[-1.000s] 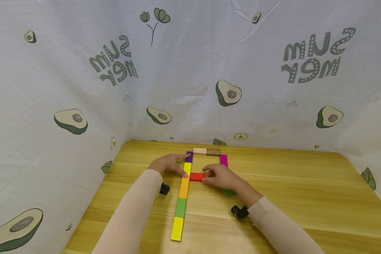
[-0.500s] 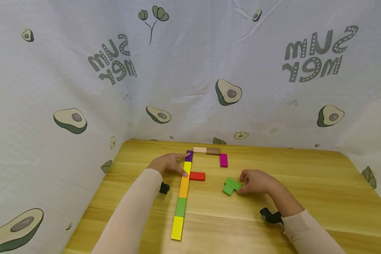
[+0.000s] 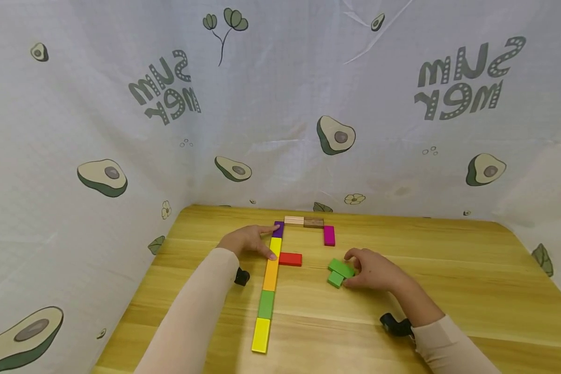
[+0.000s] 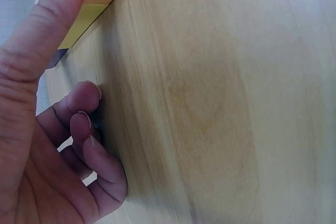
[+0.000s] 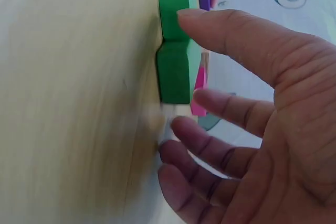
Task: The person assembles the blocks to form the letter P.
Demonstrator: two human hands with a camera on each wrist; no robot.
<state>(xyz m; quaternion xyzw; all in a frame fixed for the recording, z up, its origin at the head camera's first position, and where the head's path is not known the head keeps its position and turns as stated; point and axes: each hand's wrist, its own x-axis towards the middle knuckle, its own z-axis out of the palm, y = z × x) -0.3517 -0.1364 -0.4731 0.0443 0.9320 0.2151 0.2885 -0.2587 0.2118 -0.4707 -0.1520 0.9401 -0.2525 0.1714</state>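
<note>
My left hand [image 3: 246, 240] rests at a straight row of flat blocks, index finger on the purple block [image 3: 278, 234] and thumb at the seam of the yellow block [image 3: 276, 244] and orange block [image 3: 270, 276]. Its other fingers curl loosely above the wood in the left wrist view. My right hand [image 3: 371, 269] is spread around the right end of two green blocks, a longer one [image 3: 340, 267] and a shorter-looking one [image 3: 335, 279] against it. In the right wrist view the thumb overlaps one green block [image 5: 176, 6], and the index fingertip is by the end of the other [image 5: 174, 74].
The row continues toward me with a green block [image 3: 266, 304] and a yellow block [image 3: 261, 336]. A red block [image 3: 291, 259] juts right from it. Pale wood [image 3: 294, 221] and brown [image 3: 314, 223] blocks lie behind, a magenta block [image 3: 329, 236] at their right. A printed curtain [image 3: 280, 104] backs the table.
My right hand has left the red block and gone right to the green blocks, then slightly left; the longer green block has shifted slightly left. My left hand has stayed put.
</note>
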